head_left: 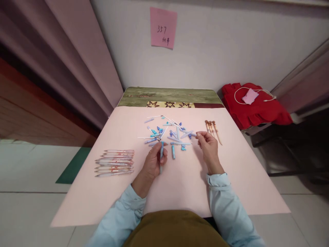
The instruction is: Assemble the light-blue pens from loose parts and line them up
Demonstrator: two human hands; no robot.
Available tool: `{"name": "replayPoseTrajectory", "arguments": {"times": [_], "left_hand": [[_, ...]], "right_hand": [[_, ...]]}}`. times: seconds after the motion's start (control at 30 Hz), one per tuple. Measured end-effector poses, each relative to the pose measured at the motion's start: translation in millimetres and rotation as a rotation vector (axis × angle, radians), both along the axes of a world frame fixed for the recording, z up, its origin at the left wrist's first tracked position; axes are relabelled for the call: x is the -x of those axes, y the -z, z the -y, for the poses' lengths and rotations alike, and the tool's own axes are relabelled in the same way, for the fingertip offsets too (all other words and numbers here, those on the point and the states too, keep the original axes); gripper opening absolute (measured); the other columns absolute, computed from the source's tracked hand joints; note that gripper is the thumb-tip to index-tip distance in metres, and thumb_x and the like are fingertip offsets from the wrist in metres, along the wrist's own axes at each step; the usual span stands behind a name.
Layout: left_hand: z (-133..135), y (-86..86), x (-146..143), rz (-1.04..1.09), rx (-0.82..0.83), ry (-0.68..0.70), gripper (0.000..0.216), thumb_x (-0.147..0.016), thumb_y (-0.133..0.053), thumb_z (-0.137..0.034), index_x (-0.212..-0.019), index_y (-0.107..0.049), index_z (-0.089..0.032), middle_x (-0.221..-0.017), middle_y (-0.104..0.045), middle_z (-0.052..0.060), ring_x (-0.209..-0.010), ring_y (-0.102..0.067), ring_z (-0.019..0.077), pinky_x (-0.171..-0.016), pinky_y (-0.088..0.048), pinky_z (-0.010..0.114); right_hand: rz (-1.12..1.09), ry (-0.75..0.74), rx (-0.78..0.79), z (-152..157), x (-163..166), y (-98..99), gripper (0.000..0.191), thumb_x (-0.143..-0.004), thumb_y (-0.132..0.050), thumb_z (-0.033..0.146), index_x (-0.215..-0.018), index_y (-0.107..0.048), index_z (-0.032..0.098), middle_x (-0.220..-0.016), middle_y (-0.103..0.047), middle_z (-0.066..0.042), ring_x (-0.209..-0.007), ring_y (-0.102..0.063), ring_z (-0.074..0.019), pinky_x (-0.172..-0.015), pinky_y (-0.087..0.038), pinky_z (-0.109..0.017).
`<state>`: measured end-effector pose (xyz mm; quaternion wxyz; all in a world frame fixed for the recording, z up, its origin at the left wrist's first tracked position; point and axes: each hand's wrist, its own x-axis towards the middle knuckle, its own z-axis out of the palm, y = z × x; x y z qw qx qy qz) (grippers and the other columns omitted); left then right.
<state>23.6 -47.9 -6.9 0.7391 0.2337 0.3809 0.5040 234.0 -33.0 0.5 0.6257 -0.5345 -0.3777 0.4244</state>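
My left hand (154,161) is closed around a blue pen barrel (161,158), which it holds nearly upright above the table. The fingers of my right hand (208,149) are pinched on the end of a greyish-blue pen piece (193,134) at the right side of a loose pile. Between and beyond the hands lie pale blue pen tubes (178,133), white refills (147,138) and small blue parts (183,147). A short turquoise barrel (173,152) rests apart, just right of my left hand.
Several patterned pens (114,163) lie in a row at the left. Several pens with brown tops (211,127) are at the right. A pink cover (185,188) spreads over the table. Red cloth (257,111) with a white cable is beside the table at the right.
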Motion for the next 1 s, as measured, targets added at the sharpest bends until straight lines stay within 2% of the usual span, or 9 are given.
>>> {"name": "replayPoseTrajectory", "arguments": {"times": [0.07, 0.23, 0.3, 0.37, 0.5, 0.6, 0.73, 0.87, 1.0], "left_hand": [[-2.0, -3.0, 2.0, 0.071, 0.046, -0.02, 0.035, -0.077, -0.072, -0.045, -0.092, -0.064, -0.015, -0.056, -0.061, -0.004, -0.033, -0.038, 0.0027, -0.033, -0.024, 0.016], [-3.5, -5.3, 2.6, 0.123, 0.058, -0.017, 0.034, -0.076, -0.074, -0.042, -0.093, -0.062, -0.016, -0.056, -0.059, -0.005, -0.033, -0.037, 0.0025, -0.033, -0.024, 0.016], [-3.3, -3.4, 2.2, 0.122, 0.055, -0.01, 0.033, -0.077, -0.074, -0.042, -0.093, -0.063, -0.015, -0.056, -0.06, -0.005, -0.033, -0.037, 0.0024, -0.033, -0.024, 0.016], [-3.0, -0.8, 2.1, 0.111, 0.051, -0.001, 0.033, -0.077, -0.073, -0.043, -0.092, -0.063, -0.015, -0.056, -0.06, -0.004, -0.033, -0.037, 0.0023, -0.033, -0.024, 0.015], [-1.7, 3.7, 2.3, 0.066, 0.016, 0.046, 0.033, -0.079, -0.07, -0.045, -0.091, -0.065, -0.014, -0.056, -0.061, -0.003, -0.033, -0.038, 0.0029, -0.034, -0.026, 0.016], [0.7, 4.5, 1.5, 0.021, -0.043, 0.104, 0.033, -0.081, -0.067, -0.046, -0.091, -0.066, -0.014, -0.058, -0.062, -0.001, -0.032, -0.039, 0.0032, -0.034, -0.025, 0.016], [4.4, 1.4, -1.0, -0.067, -0.118, 0.156, 0.032, -0.083, -0.067, -0.045, -0.09, -0.067, -0.014, -0.058, -0.064, 0.0, -0.032, -0.039, 0.0031, -0.034, -0.025, 0.016], [6.2, -1.5, -3.0, -0.122, -0.143, 0.208, 0.031, -0.085, -0.066, -0.044, -0.091, -0.067, -0.013, -0.058, -0.065, 0.001, -0.033, -0.041, 0.0037, -0.034, -0.022, 0.017], [6.7, -0.5, -4.8, -0.161, -0.153, 0.221, 0.032, -0.084, -0.067, -0.045, -0.091, -0.068, -0.014, -0.059, -0.065, 0.001, -0.033, -0.041, 0.0041, -0.034, -0.022, 0.018]], "right_hand": [[0.132, 0.041, 0.033, -1.7, -11.2, 3.2, 0.026, -0.077, -0.072, 0.04, -0.088, -0.07, 0.017, -0.072, -0.064, -0.001, -0.057, -0.046, -0.0102, -0.051, -0.036, -0.023], [0.573, -0.291, 0.103, 4.1, -9.4, 5.4, 0.017, -0.076, -0.071, 0.034, -0.082, -0.075, 0.019, -0.066, -0.064, 0.0, -0.056, -0.049, -0.013, -0.055, -0.037, -0.026], [0.802, -0.355, 0.06, 6.1, -3.4, 5.7, 0.011, -0.076, -0.072, 0.029, -0.083, -0.076, 0.022, -0.071, -0.067, -0.001, -0.06, -0.053, -0.0146, -0.059, -0.038, -0.028], [0.979, -0.389, 0.017, 6.9, 1.4, 7.0, 0.012, -0.075, -0.073, 0.024, -0.087, -0.075, 0.025, -0.077, -0.069, -0.002, -0.065, -0.057, -0.0163, -0.063, -0.039, -0.029], [1.098, -0.405, 0.017, 7.3, 5.8, 8.7, 0.013, -0.076, -0.07, 0.021, -0.088, -0.073, 0.025, -0.078, -0.069, -0.002, -0.069, -0.06, -0.0182, -0.064, -0.039, -0.029], [0.979, -0.396, 0.004, 9.2, 8.7, 4.9, 0.008, -0.077, -0.068, 0.022, -0.085, -0.07, 0.023, -0.07, -0.065, 0.0, -0.062, -0.057, -0.0163, -0.061, -0.039, -0.029], [0.481, -0.376, -0.029, 13.4, 16.4, -3.8, 0.015, -0.08, -0.069, 0.034, -0.089, -0.065, 0.022, -0.063, -0.057, 0.003, -0.055, -0.048, -0.0129, -0.053, -0.038, -0.026], [-0.017, -0.423, 0.003, 16.5, 26.9, -10.2, 0.023, -0.079, -0.071, 0.039, -0.089, -0.059, 0.021, -0.062, -0.053, 0.005, -0.051, -0.044, -0.0101, -0.048, -0.034, -0.023], [-0.229, -0.442, 0.026, 17.7, 35.0, -11.3, 0.022, -0.08, -0.07, 0.038, -0.089, -0.06, 0.021, -0.059, -0.051, 0.006, -0.049, -0.042, -0.0089, -0.046, -0.031, -0.022]]}}
